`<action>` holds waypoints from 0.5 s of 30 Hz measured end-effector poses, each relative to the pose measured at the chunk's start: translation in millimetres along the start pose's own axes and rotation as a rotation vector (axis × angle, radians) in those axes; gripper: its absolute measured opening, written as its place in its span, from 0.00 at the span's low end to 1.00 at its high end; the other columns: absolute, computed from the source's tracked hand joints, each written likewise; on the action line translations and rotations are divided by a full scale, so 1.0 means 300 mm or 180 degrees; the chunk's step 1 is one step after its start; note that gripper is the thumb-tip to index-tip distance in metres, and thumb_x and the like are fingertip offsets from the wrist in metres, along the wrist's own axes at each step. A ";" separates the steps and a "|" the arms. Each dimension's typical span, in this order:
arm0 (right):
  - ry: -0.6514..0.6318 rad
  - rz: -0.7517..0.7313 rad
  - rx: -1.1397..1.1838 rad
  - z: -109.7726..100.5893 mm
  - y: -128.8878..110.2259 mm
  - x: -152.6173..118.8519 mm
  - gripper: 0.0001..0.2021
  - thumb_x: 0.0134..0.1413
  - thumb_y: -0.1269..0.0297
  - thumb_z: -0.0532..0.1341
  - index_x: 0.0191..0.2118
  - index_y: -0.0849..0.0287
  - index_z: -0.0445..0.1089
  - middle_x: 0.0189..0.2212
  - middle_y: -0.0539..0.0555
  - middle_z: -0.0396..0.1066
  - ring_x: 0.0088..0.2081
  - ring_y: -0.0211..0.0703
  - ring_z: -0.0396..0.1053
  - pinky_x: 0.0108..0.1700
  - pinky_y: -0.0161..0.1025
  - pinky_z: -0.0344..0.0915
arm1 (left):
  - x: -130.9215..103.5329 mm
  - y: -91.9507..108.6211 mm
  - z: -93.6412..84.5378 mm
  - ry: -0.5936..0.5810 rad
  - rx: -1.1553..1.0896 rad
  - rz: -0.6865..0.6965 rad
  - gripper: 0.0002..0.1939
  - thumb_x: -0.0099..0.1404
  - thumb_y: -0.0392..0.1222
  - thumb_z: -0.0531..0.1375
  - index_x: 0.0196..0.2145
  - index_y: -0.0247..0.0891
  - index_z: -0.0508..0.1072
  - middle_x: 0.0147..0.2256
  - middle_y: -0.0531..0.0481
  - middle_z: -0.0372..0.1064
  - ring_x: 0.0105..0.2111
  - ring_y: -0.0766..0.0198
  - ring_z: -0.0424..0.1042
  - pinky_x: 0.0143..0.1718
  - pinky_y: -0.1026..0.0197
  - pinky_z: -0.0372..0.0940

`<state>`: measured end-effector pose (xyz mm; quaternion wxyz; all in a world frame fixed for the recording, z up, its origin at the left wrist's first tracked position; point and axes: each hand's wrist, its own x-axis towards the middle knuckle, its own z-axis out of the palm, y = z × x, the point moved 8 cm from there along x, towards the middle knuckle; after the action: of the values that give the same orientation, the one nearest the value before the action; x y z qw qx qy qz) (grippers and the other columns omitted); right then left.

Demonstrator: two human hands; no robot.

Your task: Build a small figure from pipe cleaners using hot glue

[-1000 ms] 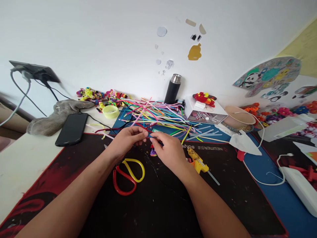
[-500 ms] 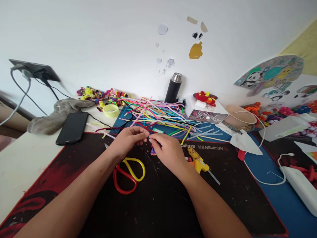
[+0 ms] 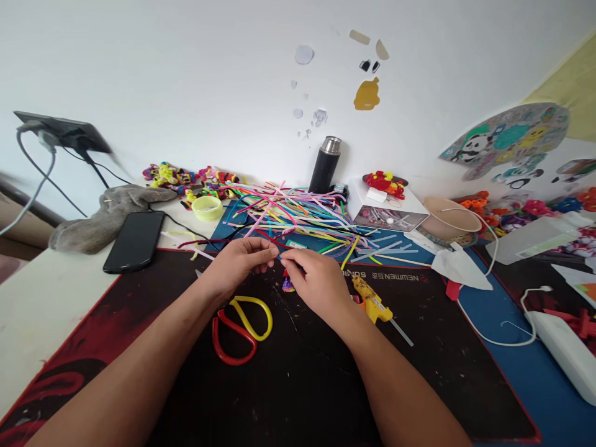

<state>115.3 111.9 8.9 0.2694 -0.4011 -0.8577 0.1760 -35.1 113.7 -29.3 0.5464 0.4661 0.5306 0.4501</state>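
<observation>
Above the black mat [image 3: 288,397], my left hand [image 3: 246,262] and my right hand [image 3: 314,274] meet at the fingertips, both pinched closed. A tiny bluish bit shows between them, too small to name. Just below my right fingers lies a small purple and red fuzzy piece [image 3: 287,282], partly hidden. Scissors [image 3: 242,329] with one red and one yellow handle rest under my left wrist, which covers much of the blades. To the right of my right wrist is a yellow glue gun [image 3: 375,304] with a clear stick in its back.
Behind my hands spreads a pile of coloured pipe cleaners [image 3: 288,211]. A black thermos [image 3: 325,164] stands by the wall. At left are a phone [image 3: 134,242] and a tape roll [image 3: 207,208]; at right, a small drawer box [image 3: 388,214], a bowl [image 3: 451,217] and a white cable [image 3: 493,344].
The whole view has shifted very slightly. My hands keep the same pinched hold at the same spot.
</observation>
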 end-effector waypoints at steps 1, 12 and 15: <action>0.0012 0.0012 0.0008 -0.002 0.000 0.000 0.07 0.70 0.68 0.62 0.46 0.52 0.79 0.42 0.51 0.83 0.43 0.46 0.80 0.45 0.39 0.68 | 0.000 -0.002 0.000 -0.0010 -0.0011 -0.0016 0.19 0.50 0.57 0.74 0.26 0.39 0.78 0.25 0.51 0.72 0.25 0.64 0.65 0.29 0.61 0.61; 0.0109 0.0063 0.0071 -0.020 0.010 -0.001 0.07 0.69 0.67 0.63 0.45 0.51 0.79 0.44 0.52 0.83 0.45 0.47 0.80 0.46 0.40 0.70 | -0.001 0.009 -0.014 0.0022 0.0178 0.0072 0.20 0.51 0.59 0.73 0.26 0.39 0.77 0.25 0.51 0.72 0.25 0.63 0.66 0.30 0.60 0.63; 0.0114 0.0060 0.0077 -0.020 0.009 -0.001 0.07 0.70 0.67 0.62 0.44 0.51 0.79 0.43 0.52 0.83 0.45 0.47 0.80 0.46 0.40 0.70 | -0.001 0.010 -0.011 -0.0018 0.0151 0.0070 0.19 0.51 0.58 0.73 0.26 0.40 0.77 0.25 0.51 0.71 0.25 0.64 0.66 0.30 0.60 0.62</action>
<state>120.7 113.7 12.2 0.2880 -0.4090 -0.8467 0.1817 -38.4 114.1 -26.4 0.5317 0.4861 0.5344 0.4421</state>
